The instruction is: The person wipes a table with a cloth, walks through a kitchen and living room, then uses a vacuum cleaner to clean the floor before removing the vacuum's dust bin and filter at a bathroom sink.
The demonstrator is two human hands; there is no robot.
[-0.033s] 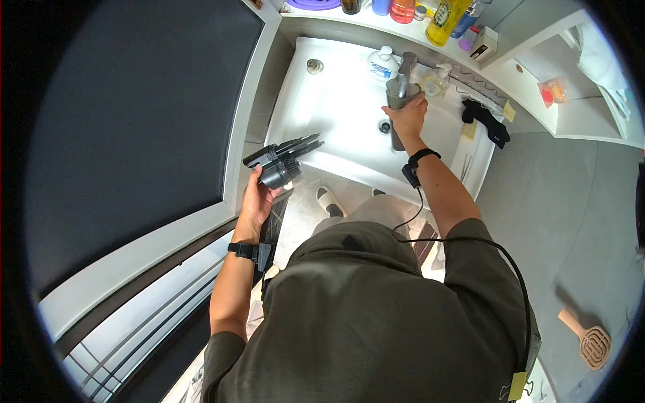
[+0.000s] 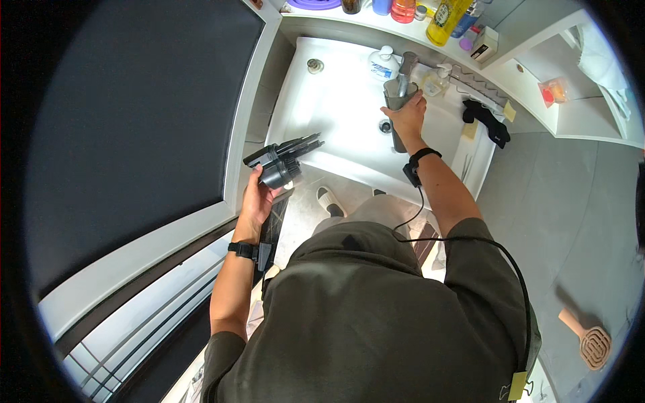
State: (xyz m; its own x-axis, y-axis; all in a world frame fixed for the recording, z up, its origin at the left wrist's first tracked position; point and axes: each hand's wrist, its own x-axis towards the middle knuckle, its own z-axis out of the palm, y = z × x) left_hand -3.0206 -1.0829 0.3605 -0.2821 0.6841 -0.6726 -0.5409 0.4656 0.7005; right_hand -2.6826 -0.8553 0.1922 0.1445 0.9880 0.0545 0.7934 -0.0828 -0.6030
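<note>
black cloth (image 2: 486, 121), yellow bottle (image 2: 447, 15), wooden brush (image 2: 587, 338)

Two hands (image 2: 255, 195) (image 2: 406, 117); one sink (image 2: 336, 101); one grey cup (image 2: 398, 95); one black sock (image 2: 487, 121).

Two dark items held over a white basin

A black ribbed brush head (image 2: 281, 161) is gripped at 9 o'clock, prongs pointing right; a grey translucent cup (image 2: 399, 96) is held upright at 12 o'clock.

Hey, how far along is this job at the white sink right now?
Seemingly done: the dark vacuum part is out and held in the left hand beside the sink. In hand: the right hand holds a grey cup at the tap. Left: no water or rinsing is visible yet.
</note>
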